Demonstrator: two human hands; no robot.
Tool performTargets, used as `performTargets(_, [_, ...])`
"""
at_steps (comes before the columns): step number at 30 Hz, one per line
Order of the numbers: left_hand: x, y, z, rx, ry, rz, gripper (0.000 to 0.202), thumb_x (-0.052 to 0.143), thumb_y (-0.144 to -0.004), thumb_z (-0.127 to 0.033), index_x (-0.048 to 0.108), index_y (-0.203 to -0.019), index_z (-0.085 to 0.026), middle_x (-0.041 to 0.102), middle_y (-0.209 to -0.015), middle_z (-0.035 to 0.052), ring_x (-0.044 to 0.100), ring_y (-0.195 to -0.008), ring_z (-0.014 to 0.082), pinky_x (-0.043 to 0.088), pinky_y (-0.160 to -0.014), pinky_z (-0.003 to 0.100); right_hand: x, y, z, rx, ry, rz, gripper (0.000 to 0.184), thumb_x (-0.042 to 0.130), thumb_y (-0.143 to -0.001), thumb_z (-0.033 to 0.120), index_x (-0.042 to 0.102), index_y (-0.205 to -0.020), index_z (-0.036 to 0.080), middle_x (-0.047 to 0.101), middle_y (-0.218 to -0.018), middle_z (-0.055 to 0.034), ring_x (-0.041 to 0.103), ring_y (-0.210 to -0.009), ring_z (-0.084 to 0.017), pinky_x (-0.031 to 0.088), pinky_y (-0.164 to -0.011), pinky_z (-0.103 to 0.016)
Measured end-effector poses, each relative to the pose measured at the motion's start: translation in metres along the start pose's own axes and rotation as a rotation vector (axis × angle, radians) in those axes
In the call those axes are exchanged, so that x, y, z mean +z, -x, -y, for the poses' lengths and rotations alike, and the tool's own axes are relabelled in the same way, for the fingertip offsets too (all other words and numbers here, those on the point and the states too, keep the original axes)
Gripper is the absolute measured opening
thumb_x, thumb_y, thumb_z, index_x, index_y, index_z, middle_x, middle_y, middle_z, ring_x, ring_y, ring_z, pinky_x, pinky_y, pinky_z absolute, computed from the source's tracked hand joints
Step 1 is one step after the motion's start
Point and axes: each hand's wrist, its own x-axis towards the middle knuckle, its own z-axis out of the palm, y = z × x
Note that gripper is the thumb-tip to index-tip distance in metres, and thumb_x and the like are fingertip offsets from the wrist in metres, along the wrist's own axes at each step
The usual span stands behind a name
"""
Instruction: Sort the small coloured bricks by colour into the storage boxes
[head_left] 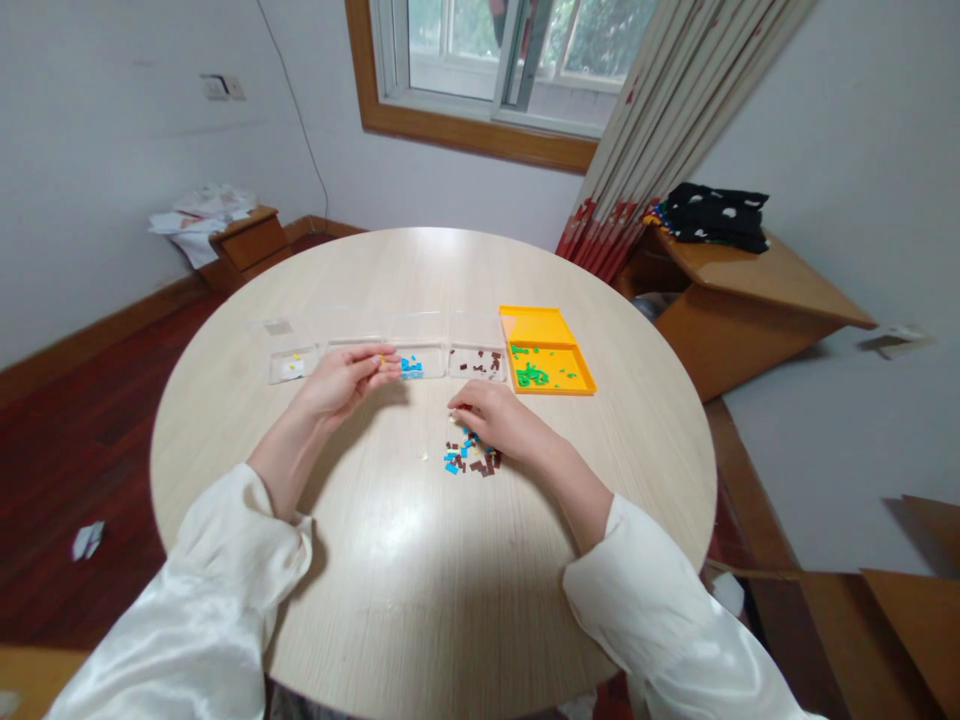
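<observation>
My left hand (346, 382) is turned palm up with its fingers together, a small yellow piece (382, 361) held at the fingers. It hovers in front of a clear box with blue pieces (411, 367). Over a small pile of mixed blue, brown and cream toy bricks (480, 464), my right hand (491, 412) reaches down, thumb and fingers pinched at a tiny cream piece (452, 415). Part of the pile is hidden under that hand. One loose cream piece (424, 457) lies on the table left of the pile.
Brown pieces (491, 363) lie in another clear box. To its right stands an open orange box (592, 390) holding green pieces (532, 375). A small clear box (276, 373) with yellow pieces sits at left. All stand on a round wooden table (405, 600).
</observation>
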Motion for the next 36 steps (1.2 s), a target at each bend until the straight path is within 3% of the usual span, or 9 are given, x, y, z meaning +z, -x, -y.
performTargets(4, [-0.025,-0.008,-0.018,0.287,-0.172,-0.355,0.020,0.043,-0.078,0.001,0.059,-0.073,-0.010,0.060,-0.064,0.0014,0.059,-0.055,0.0062,0.054,-0.066,0.021,0.003,0.000,-0.001,0.036,0.035,0.117,0.010,0.061,-0.081,0.007,0.069,-0.083,0.012,0.066,-0.085,-0.0082,0.060,-0.081,-0.016,0.046,-0.078,-0.029])
performTargets(7, [-0.044,-0.014,-0.024,0.361,-0.343,-0.520,0.024,0.038,-0.078,0.003,0.058,-0.071,-0.009,0.054,-0.058,-0.0021,0.050,-0.048,0.0039,0.046,-0.055,0.017,0.006,0.000,-0.001,0.055,0.048,0.144,0.012,0.059,-0.081,0.005,0.069,-0.082,0.011,0.066,-0.085,-0.0092,0.060,-0.080,-0.016,0.046,-0.077,-0.029])
performTargets(13, [-0.068,-0.025,-0.021,0.264,-0.674,-0.549,0.026,0.038,-0.073,0.004,0.059,-0.068,-0.010,0.049,-0.052,-0.0032,0.044,-0.049,0.0075,0.036,-0.052,0.020,0.008,0.000,-0.003,0.056,0.075,0.140,0.016,0.055,-0.082,0.002,0.067,-0.077,0.012,0.064,-0.081,-0.0074,0.058,-0.078,-0.015,0.045,-0.076,-0.027])
performTargets(20, [-0.083,-0.031,-0.015,0.338,-1.091,-0.574,0.024,0.043,-0.073,0.000,0.064,-0.079,-0.011,0.064,-0.079,0.0048,0.056,-0.078,0.0157,0.041,-0.077,0.026,0.008,0.001,-0.002,0.067,0.059,0.127,0.014,0.053,-0.084,0.004,0.065,-0.080,0.011,0.064,-0.083,-0.0084,0.058,-0.080,-0.015,0.044,-0.077,-0.028])
performTargets(27, [-0.087,-0.035,-0.011,0.361,-1.204,-0.546,0.025,0.043,-0.068,0.001,0.061,-0.079,-0.013,0.065,-0.087,0.0068,0.057,-0.087,0.0191,0.040,-0.084,0.028,0.006,0.003,0.013,0.033,-0.040,0.073,0.012,0.051,-0.086,0.008,0.062,-0.087,0.013,0.065,-0.087,-0.0069,0.058,-0.081,-0.014,0.045,-0.078,-0.028])
performTargets(32, [-0.088,-0.037,-0.009,0.364,-1.236,-0.531,0.028,0.042,-0.062,0.002,0.059,-0.076,-0.015,0.064,-0.082,0.0035,0.056,-0.083,0.0187,0.040,-0.081,0.027,0.010,0.005,0.024,-0.118,-0.032,0.167,0.016,0.050,-0.088,0.008,0.064,-0.085,0.015,0.064,-0.087,-0.0061,0.057,-0.083,-0.014,0.044,-0.079,-0.027])
performTargets(36, [-0.087,-0.038,-0.008,0.348,-1.248,-0.522,0.029,0.043,-0.060,0.002,0.059,-0.076,-0.015,0.065,-0.082,0.0030,0.057,-0.082,0.0184,0.040,-0.079,0.026,0.014,0.006,0.028,-0.148,0.035,0.224,0.018,0.048,-0.090,0.009,0.065,-0.086,0.014,0.063,-0.087,-0.0078,0.057,-0.083,-0.015,0.044,-0.079,-0.028])
